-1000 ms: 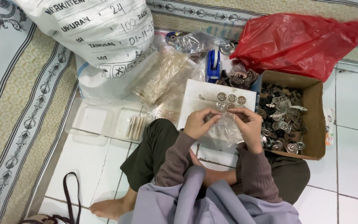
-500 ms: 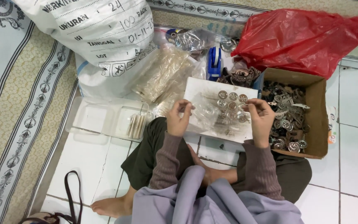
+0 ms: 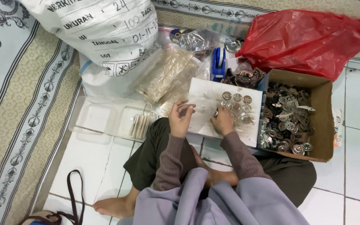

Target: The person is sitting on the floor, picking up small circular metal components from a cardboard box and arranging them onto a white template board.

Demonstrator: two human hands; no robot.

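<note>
My left hand (image 3: 181, 119) pinches the edge of a small clear plastic bag (image 3: 200, 109) and holds it over a white board (image 3: 205, 85) on my lap. My right hand (image 3: 223, 121) rests knuckles-up on the board at the bag's other side. Its fingertips are curled beside a group of round metal discs (image 3: 236, 104) laid in rows. One disc lies right at the fingertips, and what those fingers grip is hidden.
A cardboard box (image 3: 326, 121) of several metal parts (image 3: 286, 123) stands right of the board. Behind are a red plastic bag (image 3: 309, 37), a blue tool (image 3: 218, 62), a big white sack (image 3: 105, 37) and a bag of pale sticks (image 3: 167, 75). A clear tray (image 3: 98, 118) lies left.
Both hands first held the bag together, then pulled it open wide. Now they have come down, and the right hand has dropped to the board by the discs.
</note>
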